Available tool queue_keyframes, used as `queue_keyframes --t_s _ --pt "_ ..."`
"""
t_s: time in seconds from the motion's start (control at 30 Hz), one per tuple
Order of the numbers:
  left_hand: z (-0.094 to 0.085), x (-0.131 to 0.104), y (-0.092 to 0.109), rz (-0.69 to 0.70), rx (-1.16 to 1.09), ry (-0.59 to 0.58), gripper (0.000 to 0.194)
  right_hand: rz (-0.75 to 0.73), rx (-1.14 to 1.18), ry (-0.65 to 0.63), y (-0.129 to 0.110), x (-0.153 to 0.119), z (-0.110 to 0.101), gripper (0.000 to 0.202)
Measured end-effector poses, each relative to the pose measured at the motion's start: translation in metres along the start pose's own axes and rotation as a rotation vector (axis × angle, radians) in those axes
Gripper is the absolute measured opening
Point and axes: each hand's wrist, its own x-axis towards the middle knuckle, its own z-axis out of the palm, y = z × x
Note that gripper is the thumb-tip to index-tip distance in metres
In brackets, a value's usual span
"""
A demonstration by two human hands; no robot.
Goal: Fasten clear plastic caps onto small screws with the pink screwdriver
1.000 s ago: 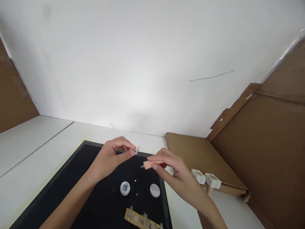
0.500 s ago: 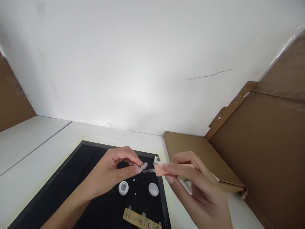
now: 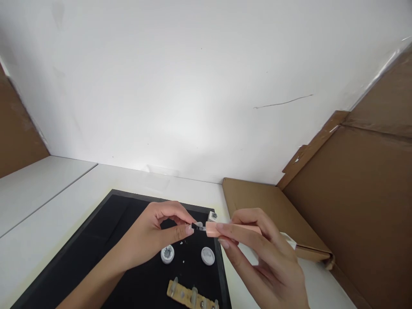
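Observation:
My left hand (image 3: 167, 229) pinches a small translucent nail tip (image 3: 199, 224) between thumb and fingers; the hand and brush partly cover it. In my right hand (image 3: 267, 253) is a nail polish brush (image 3: 231, 229) with a pink handle, held level. Its dark bristles point left and lie over the nail tip, close to my left thumb. Whether they touch it is hard to tell. Below the hands stands an open white jar (image 3: 167, 255) with greyish stuff inside. A round white lid (image 3: 207, 256) lies to its right.
A yellowish strip (image 3: 184, 297) bearing several translucent nail tips lies at the bottom of the black mat (image 3: 138, 274). A small white block (image 3: 212, 216) sits at the mat's far right corner. On the right is a cardboard box (image 3: 257, 197), and a white wall (image 3: 180, 86) rises behind.
The brush has shifted slightly left, and its bristles now overlap the nail tip near my left thumb. The nail tip's visible part has turned behind the brush.

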Motion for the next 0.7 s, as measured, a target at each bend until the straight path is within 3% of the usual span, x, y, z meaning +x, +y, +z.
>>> queue_keyframes --t_s 0.7 --pt "-0.0023 -0.0005 0.0024 -0.017 -0.152 -0.038 0.008 0.014 -0.092 -0.009 -0.0042 -0.0042 -0.0063 0.038"
